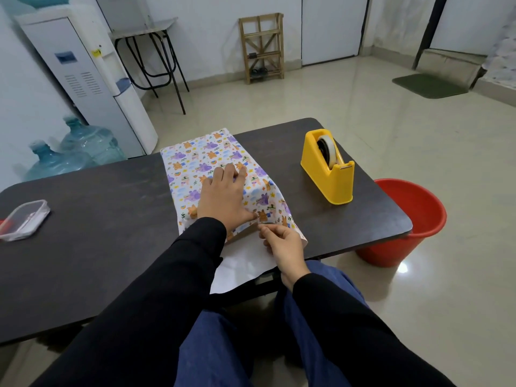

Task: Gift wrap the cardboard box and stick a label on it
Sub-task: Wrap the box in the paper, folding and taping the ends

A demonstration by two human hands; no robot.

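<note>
A cardboard box point(242, 233) lies on the dark table point(97, 219), covered by patterned wrapping paper point(195, 160); only a brown corner of it shows at the near end. My left hand point(223, 196) presses flat on top of the paper over the box. Just below it, my right hand point(284, 247) pinches a small piece of clear tape at the paper's near edge. The paper's white underside point(243, 263) hangs over the table's front edge.
A yellow tape dispenser point(328, 169) stands on the table to the right of the box. A clear plastic container point(23, 219) lies at the table's left end. A red bucket point(405, 222) sits on the floor beside the right edge.
</note>
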